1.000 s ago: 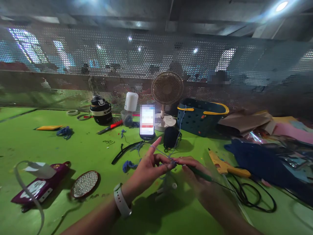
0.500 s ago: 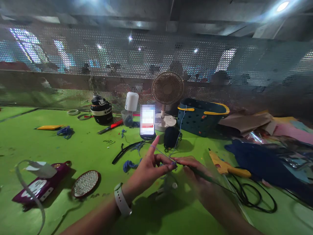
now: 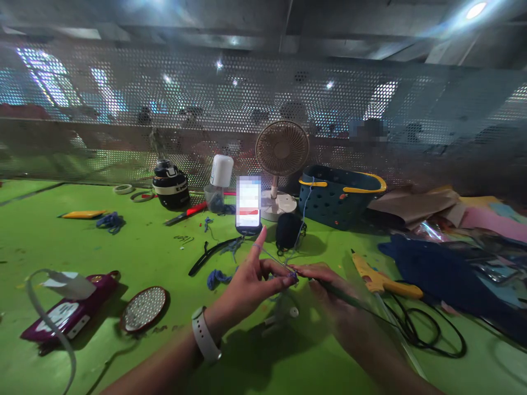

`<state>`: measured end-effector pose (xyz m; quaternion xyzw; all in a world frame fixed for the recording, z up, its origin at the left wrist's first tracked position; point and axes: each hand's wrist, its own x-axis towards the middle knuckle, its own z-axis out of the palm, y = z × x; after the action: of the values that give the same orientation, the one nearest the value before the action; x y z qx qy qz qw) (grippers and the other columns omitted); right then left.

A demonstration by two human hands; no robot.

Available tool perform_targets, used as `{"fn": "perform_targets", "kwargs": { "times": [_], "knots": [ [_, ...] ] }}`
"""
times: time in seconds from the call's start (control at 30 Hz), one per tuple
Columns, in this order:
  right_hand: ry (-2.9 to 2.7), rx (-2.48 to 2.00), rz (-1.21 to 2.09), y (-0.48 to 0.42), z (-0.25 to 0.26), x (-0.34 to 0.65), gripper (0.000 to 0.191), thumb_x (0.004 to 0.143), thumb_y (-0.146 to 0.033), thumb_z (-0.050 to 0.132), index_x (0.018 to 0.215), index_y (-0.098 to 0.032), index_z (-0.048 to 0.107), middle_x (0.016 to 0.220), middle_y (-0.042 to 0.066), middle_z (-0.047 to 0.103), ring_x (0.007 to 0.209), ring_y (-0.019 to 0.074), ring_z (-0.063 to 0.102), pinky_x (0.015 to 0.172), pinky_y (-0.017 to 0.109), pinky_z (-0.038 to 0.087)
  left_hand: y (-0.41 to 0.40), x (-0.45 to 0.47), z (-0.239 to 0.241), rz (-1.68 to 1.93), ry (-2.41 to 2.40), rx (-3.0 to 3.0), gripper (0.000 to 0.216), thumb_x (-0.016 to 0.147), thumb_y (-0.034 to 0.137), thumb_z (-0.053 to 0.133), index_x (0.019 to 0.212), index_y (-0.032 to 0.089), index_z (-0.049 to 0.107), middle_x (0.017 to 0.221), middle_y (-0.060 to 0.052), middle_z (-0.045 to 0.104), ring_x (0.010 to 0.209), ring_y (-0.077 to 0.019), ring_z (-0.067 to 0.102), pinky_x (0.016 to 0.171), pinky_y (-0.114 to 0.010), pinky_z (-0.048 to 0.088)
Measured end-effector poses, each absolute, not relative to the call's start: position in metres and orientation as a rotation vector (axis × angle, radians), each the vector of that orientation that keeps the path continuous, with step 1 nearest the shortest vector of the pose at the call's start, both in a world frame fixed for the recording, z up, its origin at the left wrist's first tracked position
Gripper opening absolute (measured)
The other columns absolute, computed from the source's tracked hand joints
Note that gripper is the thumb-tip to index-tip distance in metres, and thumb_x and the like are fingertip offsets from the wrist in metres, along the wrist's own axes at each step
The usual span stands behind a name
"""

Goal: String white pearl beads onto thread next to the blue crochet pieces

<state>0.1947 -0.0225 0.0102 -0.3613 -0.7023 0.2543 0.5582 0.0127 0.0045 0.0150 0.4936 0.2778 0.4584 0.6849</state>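
Between thumb and middle finger my left hand (image 3: 255, 280) pinches a small piece of blue crochet work (image 3: 291, 278). Its index finger points up, with blue yarn (image 3: 272, 257) running from it down to the work. My right hand (image 3: 329, 288) is closed around a crochet hook (image 3: 343, 296), whose tip meets the crochet piece. The yarn strand also rises past a dark ball of yarn (image 3: 289, 230) to the rim of a dark blue basket (image 3: 341, 206). A lit phone (image 3: 248, 206) stands upright just beyond my left index finger.
A fan (image 3: 282, 148) stands behind the phone. To the right lie a yellow glue gun (image 3: 374, 277) with its black cable and dark blue cloth (image 3: 444, 280). On the left are a power strip (image 3: 69, 310), an oval hairbrush (image 3: 145, 309), a black bottle (image 3: 171, 186) and a craft knife (image 3: 185, 213).
Almost nothing differs. Both hands keep their hold on the crochet piece and hook, with only a very slight shift of the fingers.
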Motion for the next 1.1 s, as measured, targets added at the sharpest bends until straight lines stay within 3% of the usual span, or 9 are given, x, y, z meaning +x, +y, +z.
{"fn": "perform_targets", "kwargs": {
  "times": [1.1],
  "knots": [
    [-1.643,-0.846,0.661,-0.0216,0.0027,0.1984,0.018,0.091,-0.019,0.057,0.1,-0.029,0.069,0.101,0.001,0.07,0.098,0.0139,0.066,0.087,0.024,0.054,0.0072,0.013,0.0125,1.038,0.593,1.091,0.11,0.074,0.01,0.074,0.151,0.021,-0.004,0.079,-0.001,0.067,0.076,-0.0135,0.062,0.074,-0.03,0.047]
  ]
}}
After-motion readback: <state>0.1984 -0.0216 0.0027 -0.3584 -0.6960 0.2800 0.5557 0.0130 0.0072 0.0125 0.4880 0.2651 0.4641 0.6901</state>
